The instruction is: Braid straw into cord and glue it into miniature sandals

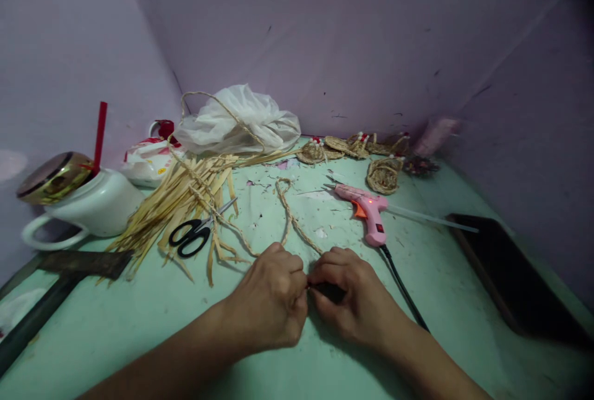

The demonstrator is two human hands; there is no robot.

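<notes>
braid [292, 217] of straw lies on the green counter [139, 307], running from a loop near the middle back to the two hands at the near edge. left hand [273, 301] and right hand [348, 298] meet knuckle to knuckle, each grip pinched narrow on the braid's near end; the fingertips themselves are hidden. judging by the length already plaited, a fair stretch is done, while the heap of loose straw [176, 202] to the left suggests plenty remains unworked. black scissors [192, 236] rest on that straw. a pink glue gun [366, 211] lies just right of the braid, its cord passing the right wrist. coiled straw pieces [383, 174] sit finished at the far side, near a plastic bag [241, 119]. a white mug [88, 202] stands far left.
</notes>
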